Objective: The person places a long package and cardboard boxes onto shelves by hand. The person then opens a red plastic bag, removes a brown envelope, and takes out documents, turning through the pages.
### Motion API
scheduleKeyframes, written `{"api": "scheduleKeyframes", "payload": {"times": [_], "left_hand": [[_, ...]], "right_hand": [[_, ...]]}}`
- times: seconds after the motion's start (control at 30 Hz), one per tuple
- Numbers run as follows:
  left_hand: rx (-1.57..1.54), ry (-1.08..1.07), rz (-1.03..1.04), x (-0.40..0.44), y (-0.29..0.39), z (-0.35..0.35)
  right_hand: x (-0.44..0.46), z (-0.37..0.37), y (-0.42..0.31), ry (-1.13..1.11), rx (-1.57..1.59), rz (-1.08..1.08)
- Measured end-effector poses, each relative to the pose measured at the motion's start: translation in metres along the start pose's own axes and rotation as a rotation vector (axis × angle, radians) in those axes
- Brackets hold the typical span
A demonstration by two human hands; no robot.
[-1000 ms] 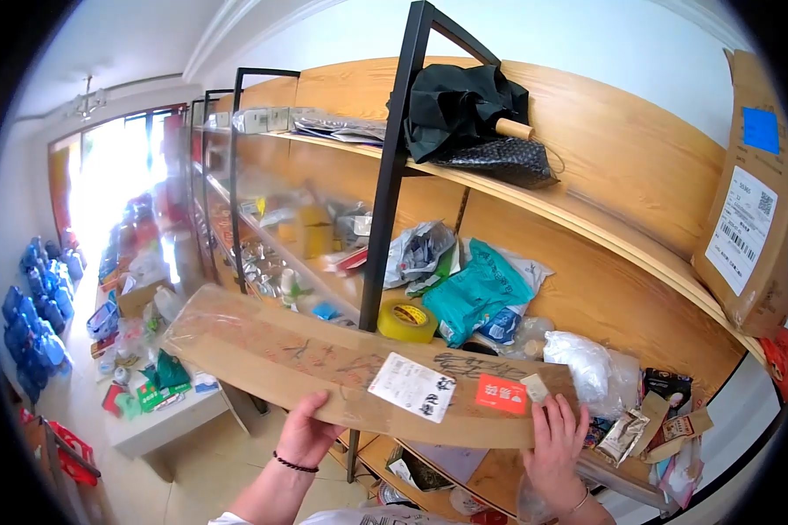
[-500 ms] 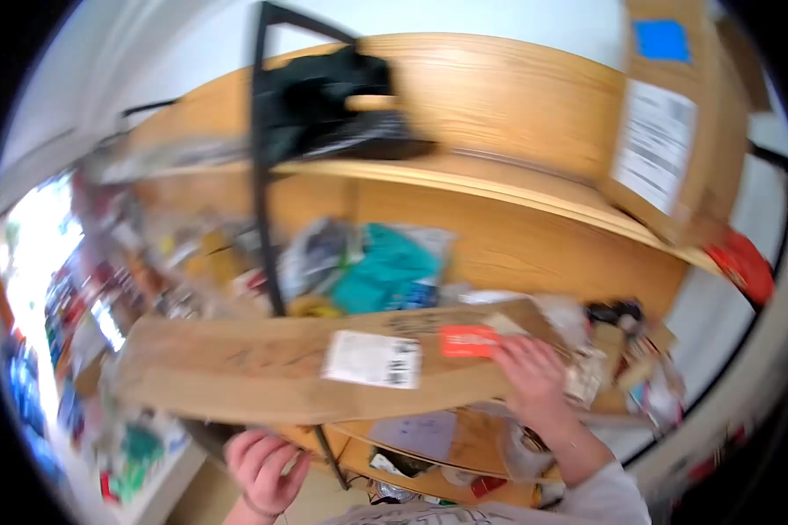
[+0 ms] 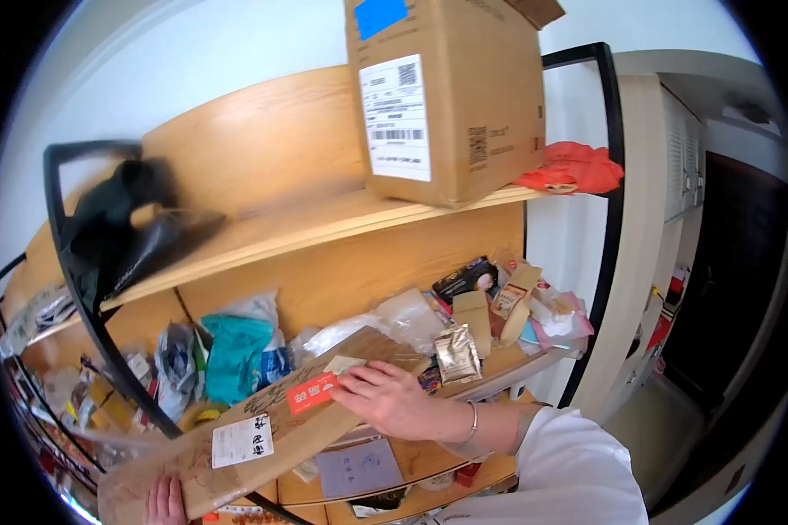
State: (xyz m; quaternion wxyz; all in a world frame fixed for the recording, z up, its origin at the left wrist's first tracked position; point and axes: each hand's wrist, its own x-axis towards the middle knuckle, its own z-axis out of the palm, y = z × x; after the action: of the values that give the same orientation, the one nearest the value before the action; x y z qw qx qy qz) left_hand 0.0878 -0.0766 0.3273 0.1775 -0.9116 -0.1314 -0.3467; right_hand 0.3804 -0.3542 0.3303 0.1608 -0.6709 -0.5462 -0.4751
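Observation:
A long, flat cardboard box (image 3: 173, 457) slants across the front of the shelf unit, its right end higher than its left. It carries a white label (image 3: 242, 440) and a red sticker (image 3: 312, 393). My right hand (image 3: 385, 398) grips the box near its right end, fingers curled over the face beside the red sticker. At the lower left, my left hand (image 3: 164, 500) holds the box with its fingers pressed on the face; the thumb is hidden. Whether the box's right end rests on the shelf cannot be seen.
A large carton (image 3: 451, 105) and a red bag (image 3: 578, 168) stand on the upper shelf (image 3: 263, 229). Behind the box lie a teal bag (image 3: 236, 354), a gold pouch (image 3: 458, 354) and opened small boxes. A black post (image 3: 114, 350) rises at left; a dark door (image 3: 718, 280) is at far right.
The view has swung to the right. The box has gone from nearly level to slanted, left end down. My left hand, apart from the box before, now lies on it; my right hand stays by the sticker.

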Motion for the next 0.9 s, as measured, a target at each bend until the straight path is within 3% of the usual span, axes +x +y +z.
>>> {"api": "scheduleKeyframes", "payload": {"times": [0.2,0.3,0.43,0.57,0.67,0.83,0.9], "left_hand": [[-0.114,0.102,0.052,0.001,0.003,-0.004],[-0.073,0.066,-0.016,-0.003,-0.004,-0.008],[-0.059,0.072,-0.064,-0.005,-0.009,-0.025],[-0.001,0.06,-0.149,-0.011,-0.015,-0.035],[0.046,0.111,-0.143,-0.017,-0.017,-0.033],[0.004,0.118,-0.162,-0.021,-0.011,-0.033],[-0.023,0.1,-0.157,-0.021,-0.011,-0.031]], "right_hand": [[0.01,-0.027,0.006,-0.018,0.105,-0.085],[0.025,-0.068,0.008,0.024,0.197,-0.072],[0.067,-0.144,0.055,0.345,-0.244,-0.151],[0.141,-0.21,0.127,0.638,-0.448,0.025],[0.197,-0.251,0.168,0.746,-0.644,0.006],[0.269,-0.283,0.153,0.897,-0.848,-0.15],[0.3,-0.282,0.144,0.679,-0.784,0.183]]}}
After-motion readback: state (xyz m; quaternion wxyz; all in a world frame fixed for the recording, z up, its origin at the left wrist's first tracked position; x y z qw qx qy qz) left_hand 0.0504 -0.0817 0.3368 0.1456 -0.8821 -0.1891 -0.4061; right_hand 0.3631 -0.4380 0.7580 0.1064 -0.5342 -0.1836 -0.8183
